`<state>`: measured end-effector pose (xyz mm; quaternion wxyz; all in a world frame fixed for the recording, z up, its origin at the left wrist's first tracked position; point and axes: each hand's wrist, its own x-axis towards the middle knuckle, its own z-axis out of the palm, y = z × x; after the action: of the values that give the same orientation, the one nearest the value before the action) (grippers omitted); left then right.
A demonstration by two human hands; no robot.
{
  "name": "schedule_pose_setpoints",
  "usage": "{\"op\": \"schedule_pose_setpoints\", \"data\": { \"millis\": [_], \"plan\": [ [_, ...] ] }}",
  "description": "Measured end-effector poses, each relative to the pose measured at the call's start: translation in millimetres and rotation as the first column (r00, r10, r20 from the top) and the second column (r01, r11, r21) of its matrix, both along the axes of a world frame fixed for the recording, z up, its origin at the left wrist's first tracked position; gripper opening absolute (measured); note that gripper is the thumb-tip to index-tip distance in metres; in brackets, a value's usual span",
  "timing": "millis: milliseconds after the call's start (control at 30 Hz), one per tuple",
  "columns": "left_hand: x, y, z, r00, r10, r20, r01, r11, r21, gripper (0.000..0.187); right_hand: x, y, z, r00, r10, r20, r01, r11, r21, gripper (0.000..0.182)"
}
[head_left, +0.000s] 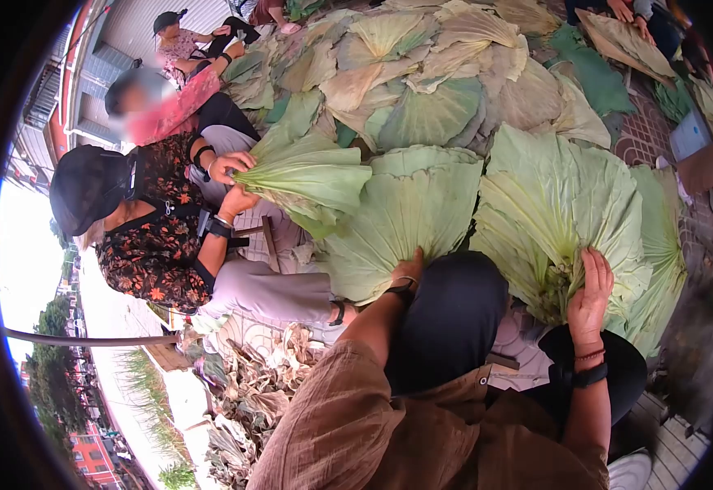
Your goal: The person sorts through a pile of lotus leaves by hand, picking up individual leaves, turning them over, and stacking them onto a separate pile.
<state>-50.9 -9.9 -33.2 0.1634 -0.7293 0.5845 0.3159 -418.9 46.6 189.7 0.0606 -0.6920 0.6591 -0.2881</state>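
Two broad spreads of green lie side by side before the seated person: a left leaf (418, 208), pale and fanned out, and a right bunch (565, 188) of layered leaves whose crumpled stems (554, 292) gather at the near end. The left hand (408, 269) touches the near edge of the left leaf, just beside the dark-clad left knee (463, 306); its fingertips are partly hidden, so I cannot tell whether it grips. The right hand (592, 294) rests on the near part of the right bunch, beside the stems, with its fingers long and pointing away from the body; whether the thumb closes on a leaf, I cannot tell. A red bracelet (590, 354) and a black band (590, 376) circle the right wrist. Farther right, another leaf (659, 253) lies partly under the bunch. To the left, a co-worker in a black cap (87, 186) and flowered top (148, 245) holds a folded leaf (316, 180) in both hands, above the left leaf's far side. Beyond spreads a big pile (434, 106) of overlapping leaves, green and tan. At the upper right, someone's hands hold a brown leaf (624, 45). At the lower left lies a heap (250, 400) of shrivelled leaves.
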Motion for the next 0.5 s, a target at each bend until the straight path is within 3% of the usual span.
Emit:
{"op": "schedule_pose_setpoints", "data": {
  "millis": [67, 200, 300, 500],
  "plan": [
    [0, -5, 2, 0.994, 0.035, -0.101, -0.027, 0.997, 0.077, 0.046, 0, 0, 1, 1.000, 0.010, -0.014, -0.010, 1.000, 0.003, 0.067],
    [-5, -11, 4, 0.994, 0.094, -0.062, -0.089, 0.993, 0.082, 0.047, 1, -1, 2, 1.000, 0.015, -0.010, -0.015, 1.000, -0.006, 0.067],
    [-4, -5, 41, 0.998, 0.014, -0.057, -0.013, 1.000, 0.024, 0.050, 1, -1, 2, 1.000, 0.007, -0.008, -0.007, 1.000, -0.022, 0.066],
    [21, -18, 93, 0.972, -0.029, -0.234, 0.032, 0.999, 0.011, 0.059, -1, 1, -1, 1.000, 0.008, 0.016, -0.008, 0.999, -0.033, 0.065]
  ]
}}
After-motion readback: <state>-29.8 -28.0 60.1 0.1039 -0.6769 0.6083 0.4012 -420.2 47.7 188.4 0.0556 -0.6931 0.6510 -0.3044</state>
